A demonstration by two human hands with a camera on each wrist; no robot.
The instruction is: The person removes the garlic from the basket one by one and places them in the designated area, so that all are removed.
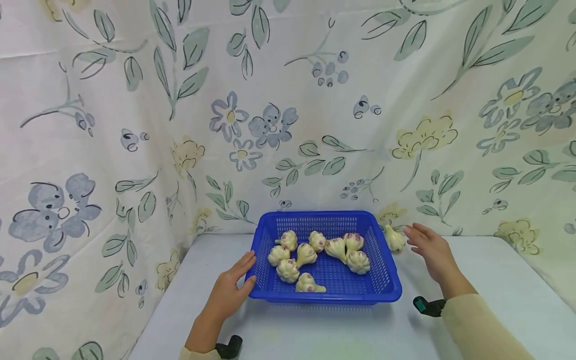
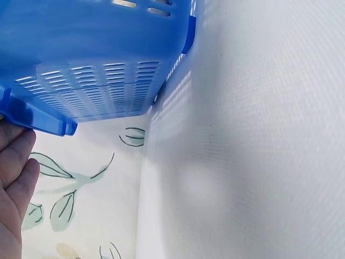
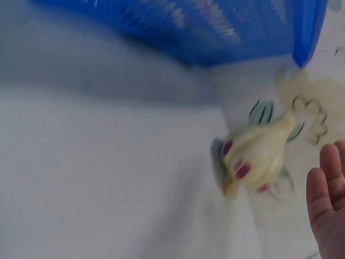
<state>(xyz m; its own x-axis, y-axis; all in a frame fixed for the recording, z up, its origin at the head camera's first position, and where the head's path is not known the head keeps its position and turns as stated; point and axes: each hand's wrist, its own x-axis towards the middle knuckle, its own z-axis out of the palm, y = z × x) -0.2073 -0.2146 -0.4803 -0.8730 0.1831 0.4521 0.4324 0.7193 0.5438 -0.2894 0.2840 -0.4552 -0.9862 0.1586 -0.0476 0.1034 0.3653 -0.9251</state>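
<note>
A blue plastic basket point(image 1: 324, 297) with slotted walls sits on the white table, holding several garlic bulbs point(image 1: 288, 270) with purple marks. At its left rim is my left hand point(image 1: 229, 290), fingers extended and the thumb spread toward the front corner. The left wrist view has those fingers point(image 2: 21, 154) right against the rim from outside. One more garlic bulb point(image 1: 394, 240) lies outside, just right of the basket by the back cloth. My right hand point(image 1: 429, 250) hovers beside that bulb, fingers extended, nothing in it; in the right wrist view a gap separates them.
A floral cloth point(image 1: 279, 185) hangs behind the table and along its left side. White tabletop point(image 1: 324, 332) extends in front of the basket and to its right. Each wrist wears a small dark camera mount point(image 1: 429, 306).
</note>
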